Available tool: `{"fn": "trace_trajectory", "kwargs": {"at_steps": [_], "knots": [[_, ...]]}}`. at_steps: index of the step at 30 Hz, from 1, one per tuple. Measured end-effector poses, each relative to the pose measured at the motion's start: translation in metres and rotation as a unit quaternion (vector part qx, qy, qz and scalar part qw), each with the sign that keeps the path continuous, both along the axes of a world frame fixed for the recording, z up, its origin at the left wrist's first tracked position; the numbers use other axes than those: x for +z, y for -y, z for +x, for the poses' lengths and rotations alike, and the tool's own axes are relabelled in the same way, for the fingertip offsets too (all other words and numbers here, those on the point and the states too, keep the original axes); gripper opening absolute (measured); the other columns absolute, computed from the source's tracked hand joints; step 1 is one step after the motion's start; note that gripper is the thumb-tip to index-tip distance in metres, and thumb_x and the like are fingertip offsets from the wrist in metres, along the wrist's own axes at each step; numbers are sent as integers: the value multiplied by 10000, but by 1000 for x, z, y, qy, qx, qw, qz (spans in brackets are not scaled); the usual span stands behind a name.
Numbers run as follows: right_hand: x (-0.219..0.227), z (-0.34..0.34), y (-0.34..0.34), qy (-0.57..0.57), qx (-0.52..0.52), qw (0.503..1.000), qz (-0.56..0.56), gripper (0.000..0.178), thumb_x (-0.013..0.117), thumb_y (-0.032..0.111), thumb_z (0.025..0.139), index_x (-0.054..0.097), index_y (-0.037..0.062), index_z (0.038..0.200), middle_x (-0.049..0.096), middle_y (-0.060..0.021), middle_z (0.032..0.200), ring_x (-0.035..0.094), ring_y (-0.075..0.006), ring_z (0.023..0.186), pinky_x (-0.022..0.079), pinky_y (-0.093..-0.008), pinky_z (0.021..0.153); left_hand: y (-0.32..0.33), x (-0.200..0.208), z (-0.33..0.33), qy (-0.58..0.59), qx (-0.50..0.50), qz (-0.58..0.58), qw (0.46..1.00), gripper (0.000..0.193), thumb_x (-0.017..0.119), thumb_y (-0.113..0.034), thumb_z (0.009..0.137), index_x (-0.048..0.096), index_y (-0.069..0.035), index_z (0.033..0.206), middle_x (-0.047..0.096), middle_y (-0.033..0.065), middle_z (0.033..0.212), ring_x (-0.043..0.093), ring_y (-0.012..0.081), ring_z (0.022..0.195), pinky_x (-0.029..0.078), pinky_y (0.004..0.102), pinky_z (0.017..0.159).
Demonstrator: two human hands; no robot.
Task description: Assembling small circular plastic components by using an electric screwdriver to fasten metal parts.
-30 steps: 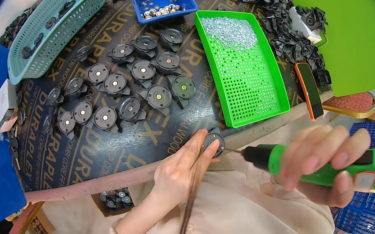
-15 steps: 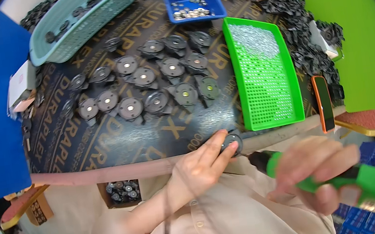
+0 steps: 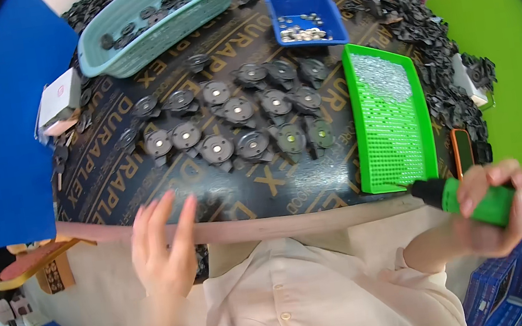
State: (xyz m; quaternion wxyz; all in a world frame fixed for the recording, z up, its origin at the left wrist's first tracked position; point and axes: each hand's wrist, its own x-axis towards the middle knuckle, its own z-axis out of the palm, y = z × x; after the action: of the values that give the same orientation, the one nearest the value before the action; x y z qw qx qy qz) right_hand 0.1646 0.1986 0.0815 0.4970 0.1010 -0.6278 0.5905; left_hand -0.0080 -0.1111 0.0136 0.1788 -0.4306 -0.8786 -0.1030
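Observation:
My left hand [image 3: 165, 248] is raised over the table's front edge with its fingers spread, slightly blurred, and nothing shows in it. Beyond its fingertips stand rows of round black plastic parts [image 3: 217, 149], several with a shiny metal centre. My right hand [image 3: 500, 201] is wrapped round a green and black power screwdriver [image 3: 485, 203] at the right. The tool's dark nose points left, and its tip is by the near edge of the green perforated tray [image 3: 365, 149]. Small silvery screws [image 3: 385, 77] lie heaped at the tray's far end.
A teal basket [image 3: 130, 67] holding black parts stands far left, with a blue bin [image 3: 311, 41] of small metal pieces beside it. Black parts [image 3: 417, 43] are piled along the right. An orange-edged phone [image 3: 463, 149] lies near the tray. A white box [image 3: 59, 100] sits at left.
My left hand has let go of the round black part and moved left, its fingers now spread. My right hand has carried the screwdriver up and right, away from the part's former place.

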Motion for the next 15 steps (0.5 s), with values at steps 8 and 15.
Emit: {"fn": "trace_trajectory", "kwargs": {"at_steps": [8,15], "knots": [[-21,-50,-43,25,-190,981,9,218,492,114,871,516,-95,927,616,-281,832,593,-239,479,479,-300,490,-61,-18,-38,-31,-96,-65,993,371,641,-67,715,641,-31,1084,631,72,1117,551,220,893,438,334,778],[-27,-64,-45,46,-151,986,-51,157,558,51,844,545,-100,882,634,-218,785,582,-209,431,464,-288,445,-68,-20,18,172,-267,111,942,378,643,-6,692,650,-38,1068,631,96,1174,605,205,863,481,299,643]]}}
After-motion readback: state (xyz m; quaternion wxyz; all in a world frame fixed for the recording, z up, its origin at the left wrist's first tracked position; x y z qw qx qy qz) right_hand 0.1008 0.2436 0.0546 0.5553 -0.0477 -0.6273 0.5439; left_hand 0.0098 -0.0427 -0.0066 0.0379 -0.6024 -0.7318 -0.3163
